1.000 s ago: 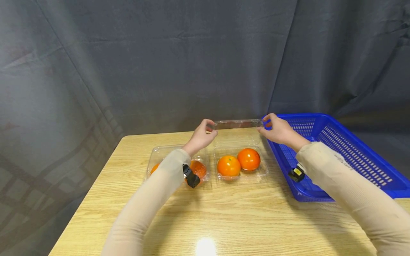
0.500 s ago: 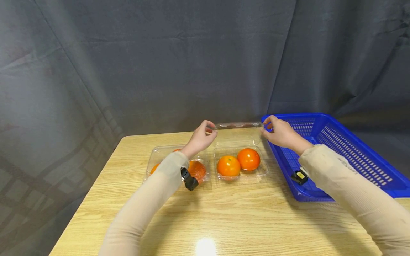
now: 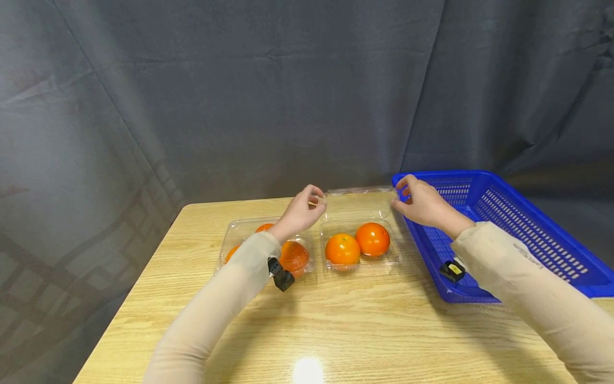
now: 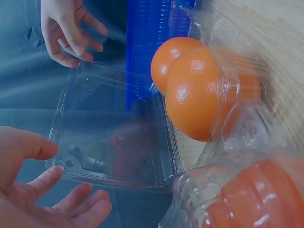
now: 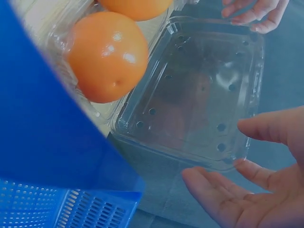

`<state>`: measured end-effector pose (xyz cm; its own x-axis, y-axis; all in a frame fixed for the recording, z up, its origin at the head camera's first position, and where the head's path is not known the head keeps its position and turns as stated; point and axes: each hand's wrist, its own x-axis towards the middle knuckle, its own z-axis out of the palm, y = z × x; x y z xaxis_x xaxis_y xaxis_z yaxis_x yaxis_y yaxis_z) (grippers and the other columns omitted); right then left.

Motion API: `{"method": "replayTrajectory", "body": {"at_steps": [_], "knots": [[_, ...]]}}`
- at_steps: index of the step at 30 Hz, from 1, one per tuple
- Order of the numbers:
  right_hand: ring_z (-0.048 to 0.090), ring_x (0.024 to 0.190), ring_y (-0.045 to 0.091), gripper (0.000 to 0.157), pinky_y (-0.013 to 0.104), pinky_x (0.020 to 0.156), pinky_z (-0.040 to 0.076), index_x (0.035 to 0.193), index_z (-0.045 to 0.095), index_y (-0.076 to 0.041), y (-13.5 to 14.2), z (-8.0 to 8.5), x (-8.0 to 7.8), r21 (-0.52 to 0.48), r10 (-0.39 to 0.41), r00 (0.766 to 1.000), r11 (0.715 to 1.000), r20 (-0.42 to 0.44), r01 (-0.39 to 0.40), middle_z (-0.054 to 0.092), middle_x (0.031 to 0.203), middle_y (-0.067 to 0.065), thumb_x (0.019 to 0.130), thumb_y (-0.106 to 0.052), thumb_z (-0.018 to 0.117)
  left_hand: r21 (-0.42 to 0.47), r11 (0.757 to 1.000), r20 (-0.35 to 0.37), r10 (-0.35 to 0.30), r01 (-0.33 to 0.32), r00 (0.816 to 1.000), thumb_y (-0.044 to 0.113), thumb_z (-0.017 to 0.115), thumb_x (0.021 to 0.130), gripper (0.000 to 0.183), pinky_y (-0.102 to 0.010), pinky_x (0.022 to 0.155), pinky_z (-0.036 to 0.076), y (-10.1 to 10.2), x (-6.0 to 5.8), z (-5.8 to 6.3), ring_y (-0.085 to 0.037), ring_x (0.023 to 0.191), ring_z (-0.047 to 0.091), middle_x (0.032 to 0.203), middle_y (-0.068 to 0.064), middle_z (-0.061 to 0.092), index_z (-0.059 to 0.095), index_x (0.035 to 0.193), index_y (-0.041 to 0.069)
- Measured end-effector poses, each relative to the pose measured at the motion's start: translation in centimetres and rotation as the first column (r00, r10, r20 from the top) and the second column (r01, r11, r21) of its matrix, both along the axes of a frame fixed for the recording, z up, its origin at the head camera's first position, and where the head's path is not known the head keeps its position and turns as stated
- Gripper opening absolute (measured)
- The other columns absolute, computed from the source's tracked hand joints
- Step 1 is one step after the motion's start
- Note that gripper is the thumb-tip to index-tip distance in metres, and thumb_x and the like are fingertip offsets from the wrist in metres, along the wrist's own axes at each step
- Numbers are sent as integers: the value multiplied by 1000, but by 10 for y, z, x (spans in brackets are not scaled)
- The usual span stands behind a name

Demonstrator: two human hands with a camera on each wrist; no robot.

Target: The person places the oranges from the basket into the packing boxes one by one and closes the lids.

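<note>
A clear plastic clamshell box (image 3: 394,257) lies opened on the table, with two oranges (image 3: 342,249) in its base. Its see-through lid (image 3: 358,207) stands tilted up behind them, its vent holes showing in the right wrist view. At the lid's left upper corner my left hand (image 3: 303,209) pinches the edge between thumb and index finger. My right hand (image 3: 423,202) holds the opposite corner, thumb and index finger either side of the edge and the other fingers loosely bent. Under my left forearm sits a second clear box (image 3: 236,230) with several oranges (image 3: 293,256), partly hidden.
A blue plastic basket (image 3: 532,229) with slotted walls stands to the right, its near-left rim beside the opened box and partly under my right arm. The wooden table (image 3: 345,325) ends at the back against a grey curtain (image 3: 288,106).
The lid's upper edge has come down a little, and both hands have lowered slightly with it. My right hand has shifted slightly right. The oranges and basket have stayed put.
</note>
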<state>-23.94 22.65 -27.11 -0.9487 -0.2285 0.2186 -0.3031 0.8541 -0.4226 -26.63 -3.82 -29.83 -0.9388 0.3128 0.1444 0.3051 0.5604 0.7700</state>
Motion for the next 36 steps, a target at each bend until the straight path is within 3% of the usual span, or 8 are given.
{"method": "replayTrajectory", "body": {"at_steps": [13,20,30,36], "knots": [[59,88,37,49,49,80,47,117,44,13,-7,8,14,83,23,997,996,70,-29,54,107,35,88,-24,60,-29,1000,16,4,-4,1000,19,55,92,26,-40,92,50,-3,8,2,-30,107,57,119,-15,53,49,115,10],[58,79,29,51,45,76,47,117,46,15,-10,10,20,118,32,997,992,76,-41,59,100,30,88,-25,60,-53,999,-11,-8,7,1000,19,54,92,25,-40,96,47,-3,10,0,-30,108,56,117,-16,54,50,114,9],[55,75,27,55,45,74,48,116,46,18,-12,7,30,163,65,994,984,86,-78,59,104,33,88,-27,61,-133,989,-86,-71,60,994,18,53,93,19,-38,98,45,-5,18,-1,-31,111,53,114,-14,57,53,107,6],[56,100,43,55,53,88,46,117,47,19,-12,3,35,181,62,993,980,104,-80,56,113,36,89,-28,59,-155,985,-103,-92,76,990,16,54,92,16,-36,98,46,-4,22,-3,-28,108,53,109,-13,58,55,103,4]]}}
